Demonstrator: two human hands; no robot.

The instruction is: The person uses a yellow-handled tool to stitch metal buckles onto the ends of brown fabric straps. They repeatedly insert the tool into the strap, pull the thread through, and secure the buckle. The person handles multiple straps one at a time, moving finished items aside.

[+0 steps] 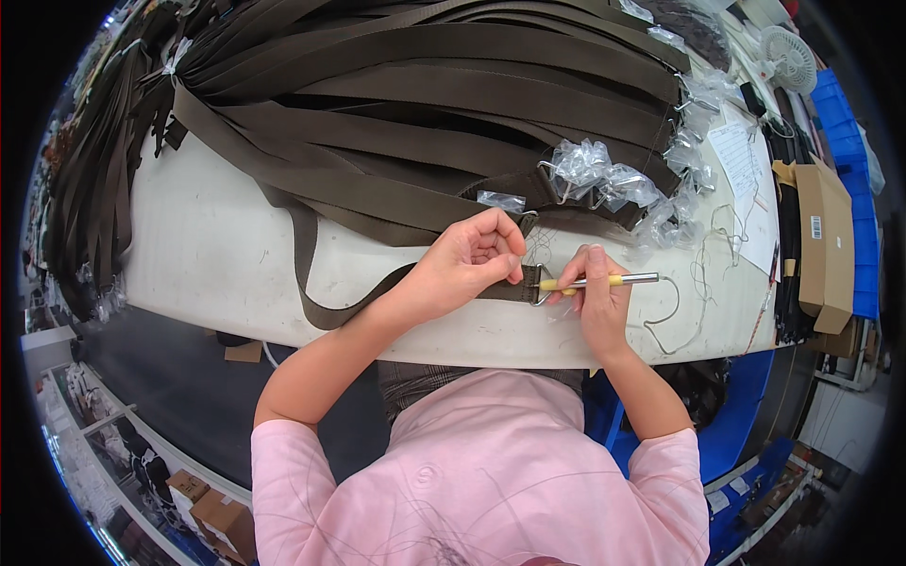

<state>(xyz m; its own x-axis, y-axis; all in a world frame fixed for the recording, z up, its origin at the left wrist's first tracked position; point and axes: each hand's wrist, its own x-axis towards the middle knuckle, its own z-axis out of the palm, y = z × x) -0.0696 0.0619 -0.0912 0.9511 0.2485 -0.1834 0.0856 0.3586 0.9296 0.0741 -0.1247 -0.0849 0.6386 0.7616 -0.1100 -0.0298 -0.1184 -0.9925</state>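
Note:
My left hand (472,257) is closed over the end of a dark brown webbing strap (514,287), its fingers curled in toward the thumb. Whatever the fingertips pinch, if anything, is hidden. A metal buckle (542,285) sits on the strap's end, between my two hands. My right hand (596,294) grips a pen-shaped tool (634,279) with a yellow and silver barrel. Its tip points left toward the buckle, and a thin cord trails from its back end. Clear plastic wrap shows just under the right fingers.
A large bundle of brown straps (377,123), tied at the left, covers the far side of the white table (217,255). Buckles in clear plastic wrap (595,170) lie along its right end. Paper sheets (741,156), a small fan (788,58) and a cardboard box (824,247) stand right.

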